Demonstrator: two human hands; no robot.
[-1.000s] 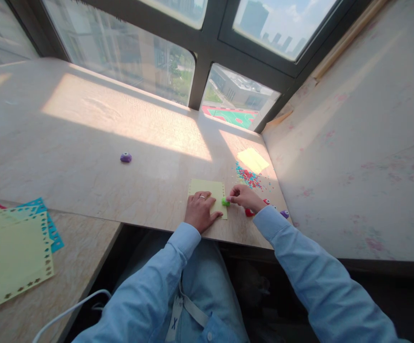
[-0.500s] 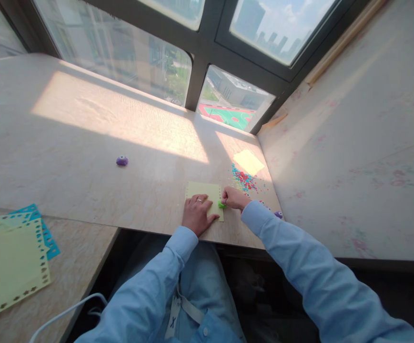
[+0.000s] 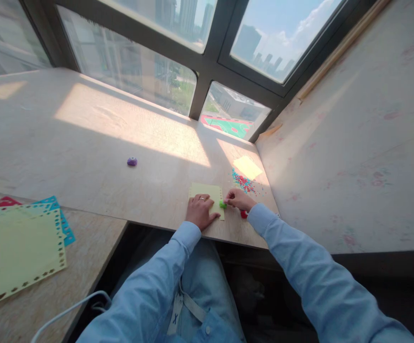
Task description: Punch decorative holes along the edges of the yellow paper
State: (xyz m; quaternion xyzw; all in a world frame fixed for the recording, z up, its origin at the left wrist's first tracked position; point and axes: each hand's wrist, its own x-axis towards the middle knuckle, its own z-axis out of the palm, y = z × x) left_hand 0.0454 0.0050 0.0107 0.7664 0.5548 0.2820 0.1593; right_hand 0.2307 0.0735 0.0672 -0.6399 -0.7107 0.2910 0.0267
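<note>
A small pale yellow paper sheet [image 3: 207, 191] lies on the wooden surface, with tiny punched holes along its edges. My left hand [image 3: 200, 212] rests on the sheet with fingers stretched and spread, a ring on one finger. At the sheet's right edge sits a small green craft punch [image 3: 223, 204]. The bent fingers of my right hand [image 3: 238, 198] hold the punch from its right side. Just below my right wrist a red punch [image 3: 244, 214] shows, partly hidden by the hand.
Red and blue paper bits [image 3: 243, 181] lie scattered beyond my right hand, before another yellow sheet [image 3: 247, 167]. A purple punch [image 3: 132, 162] stands to the left. Large punched sheets [image 3: 21, 252] are stacked at the lower left, near a white cable [image 3: 71, 309]. A wall [image 3: 353, 166] bounds the right.
My right hand has gone from a fist pressed at the green punch to a looser finger hold. The red punch has come into sight. My left hand stays on the sheet; the view has tilted slightly.
</note>
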